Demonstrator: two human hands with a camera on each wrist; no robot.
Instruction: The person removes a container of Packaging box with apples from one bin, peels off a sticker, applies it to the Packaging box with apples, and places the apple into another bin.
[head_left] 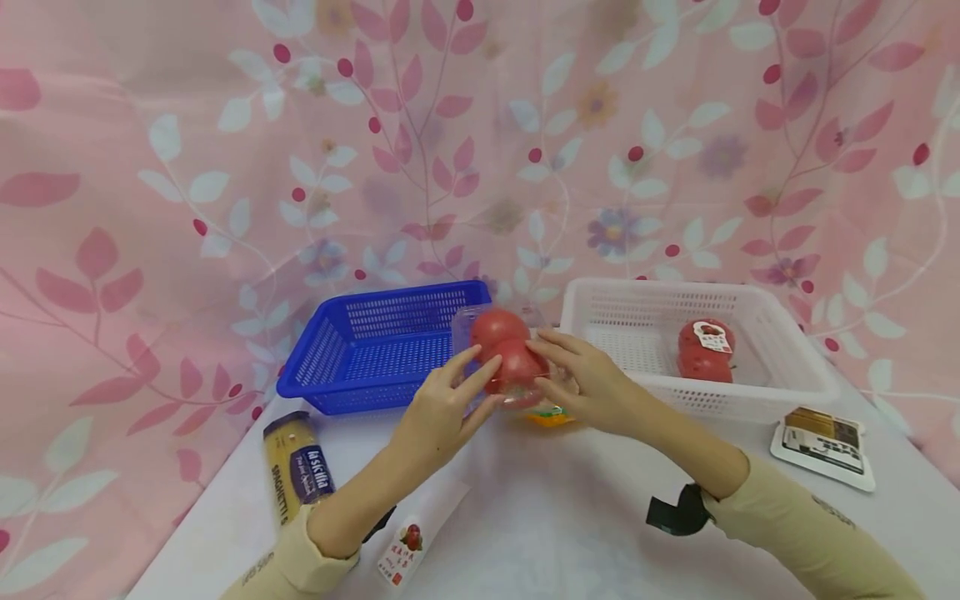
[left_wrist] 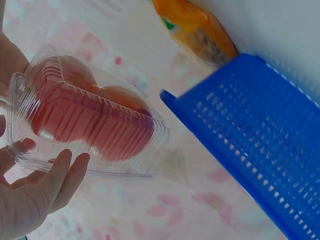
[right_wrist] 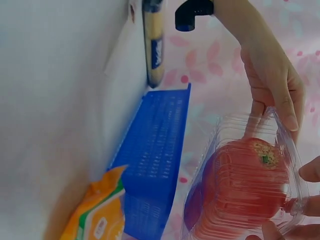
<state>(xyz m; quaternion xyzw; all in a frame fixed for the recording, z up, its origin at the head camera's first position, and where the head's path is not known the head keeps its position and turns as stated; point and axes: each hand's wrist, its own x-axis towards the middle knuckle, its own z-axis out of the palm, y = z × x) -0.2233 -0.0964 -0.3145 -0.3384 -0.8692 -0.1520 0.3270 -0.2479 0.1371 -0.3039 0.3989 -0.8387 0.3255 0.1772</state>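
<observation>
A clear plastic clamshell box (head_left: 463, 327) with red tomatoes (head_left: 517, 368) inside is held up above the table between both hands. The left hand (head_left: 438, 407) grips its left side, thumb and fingers at the rim. On the opposite side the right hand (head_left: 596, 385) holds the box's edge. In the left wrist view, the ribbed side of the box (left_wrist: 92, 107) faces the camera. A green stem end shows on one tomato (right_wrist: 250, 175) in the right wrist view. Below the hands lies a white strip with a tomato sticker (head_left: 405, 546).
A blue basket (head_left: 315, 392) stands back left. The white basket (head_left: 795, 375) at right holds a stickered box of tomatoes (head_left: 707, 354). A spaghetti pack (head_left: 296, 462) lies left, a flat white pack (head_left: 823, 448) right. Behind the held box is an orange bag (head_left: 551, 418). A floral curtain hangs behind.
</observation>
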